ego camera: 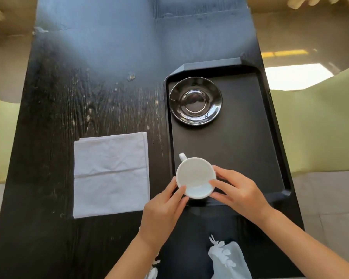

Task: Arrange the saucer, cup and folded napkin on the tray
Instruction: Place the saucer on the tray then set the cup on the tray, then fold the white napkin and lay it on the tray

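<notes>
A white cup (194,175) with its handle pointing away to the left sits over the near left corner of the black tray (250,158). My left hand (163,208) grips its near left side and my right hand (238,192) grips its right side. A glossy black saucer (195,100) lies on the far left part of the tray, with nothing on it. The white folded napkin (111,174) lies flat on the dark table (69,97), to the left of the tray.
The dark wooden table is narrow, with its edges close to the tray's right side and to the napkin's left. Pale green seats (320,127) stand on both sides. White fabric with a flower pattern (228,260) shows at the bottom.
</notes>
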### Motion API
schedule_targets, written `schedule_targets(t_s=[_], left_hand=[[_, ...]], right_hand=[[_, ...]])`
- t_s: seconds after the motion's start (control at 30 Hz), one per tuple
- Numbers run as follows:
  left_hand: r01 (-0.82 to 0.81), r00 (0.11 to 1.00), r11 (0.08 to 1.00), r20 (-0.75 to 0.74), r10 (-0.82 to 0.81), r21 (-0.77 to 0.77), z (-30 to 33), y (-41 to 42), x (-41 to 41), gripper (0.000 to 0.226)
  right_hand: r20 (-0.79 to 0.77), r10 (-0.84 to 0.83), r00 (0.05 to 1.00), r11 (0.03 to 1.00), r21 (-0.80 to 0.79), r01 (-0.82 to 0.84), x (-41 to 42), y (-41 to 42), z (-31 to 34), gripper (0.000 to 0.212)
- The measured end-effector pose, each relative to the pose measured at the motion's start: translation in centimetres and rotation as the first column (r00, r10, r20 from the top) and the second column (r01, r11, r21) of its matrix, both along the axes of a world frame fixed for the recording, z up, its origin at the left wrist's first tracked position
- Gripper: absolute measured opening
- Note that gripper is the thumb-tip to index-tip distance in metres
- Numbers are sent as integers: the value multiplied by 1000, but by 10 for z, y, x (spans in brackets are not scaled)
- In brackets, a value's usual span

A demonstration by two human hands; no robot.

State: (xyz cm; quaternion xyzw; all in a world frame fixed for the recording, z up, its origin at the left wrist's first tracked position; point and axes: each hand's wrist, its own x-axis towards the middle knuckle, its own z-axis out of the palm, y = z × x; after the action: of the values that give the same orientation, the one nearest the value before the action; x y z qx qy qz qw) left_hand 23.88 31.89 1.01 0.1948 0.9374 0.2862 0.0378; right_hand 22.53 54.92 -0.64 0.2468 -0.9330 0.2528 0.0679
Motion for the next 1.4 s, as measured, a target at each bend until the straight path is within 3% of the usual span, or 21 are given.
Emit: schedule_targets(t_s=[0.4,0.6,0.7,0.8,0.97,1.2,1.4], left_hand=[[-32,999,999,10,32,-29,-8,7,12,39],[25,1000,994,15,-24,-102,-1,1,10,51],[18,999,990,-26,-22,-139,9,-7,6,54],[-38,994,992,-102,26,-121,21,-26,-2,45],[-145,972,965,-213,98,-218,29,-83,-14,39],[-144,990,905,-66,128,-400,11,-184,-12,46],[57,991,885,133,6,-462,-14,-229,0,55]], right_hand=[[36,16,999,995,94,-19,3,9,-3,27],[135,8,991,987,157,-29,6,10,15,46],[156,-79,985,984,169,52,10,2,31,53],[114,-151,982,979,157,132,9,-24,53,47],[91,-145,985,985,109,135,0,-107,73,46],[186,-125,975,965,252,75,0,-197,27,55],[239,-125,963,924,382,26,17,-218,-9,60]])
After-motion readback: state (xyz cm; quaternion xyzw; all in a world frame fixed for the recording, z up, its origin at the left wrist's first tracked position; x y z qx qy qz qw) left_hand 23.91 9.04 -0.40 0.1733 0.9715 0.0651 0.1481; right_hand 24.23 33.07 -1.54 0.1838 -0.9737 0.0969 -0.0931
